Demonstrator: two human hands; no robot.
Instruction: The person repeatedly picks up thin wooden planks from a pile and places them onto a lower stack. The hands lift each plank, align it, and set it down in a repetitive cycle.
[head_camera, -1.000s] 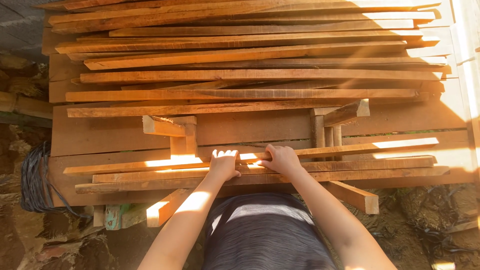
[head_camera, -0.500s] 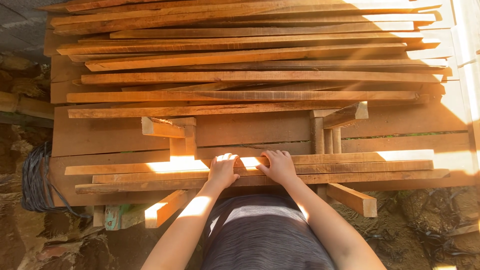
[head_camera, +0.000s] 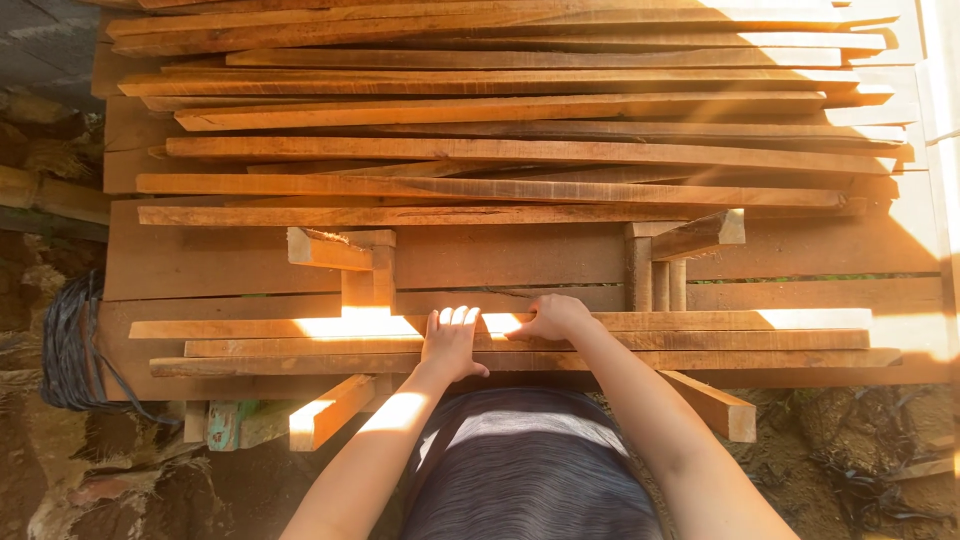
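Note:
Three long thin wooden slats (head_camera: 700, 340) lie side by side along the near edge of a plank platform (head_camera: 200, 262). My left hand (head_camera: 452, 343) rests flat on the slats, fingers together and stretched out. My right hand (head_camera: 552, 316) lies just to its right with the fingers curled over the farthest slat (head_camera: 230, 328). Both hands touch the slats near their middle. Strong sunlight falls across the slats at my hands.
A big pile of long slats (head_camera: 500, 110) fills the far half of the platform. Two short upright block frames (head_camera: 355, 262) (head_camera: 672, 255) stand between pile and near slats. A coil of dark cable (head_camera: 70, 345) hangs at left. Bare earth and rubble surround the platform.
Both hands shifted slightly left along the near slats. The left hand flattened onto them and the right hand curled over the far slat. The view moved a little.

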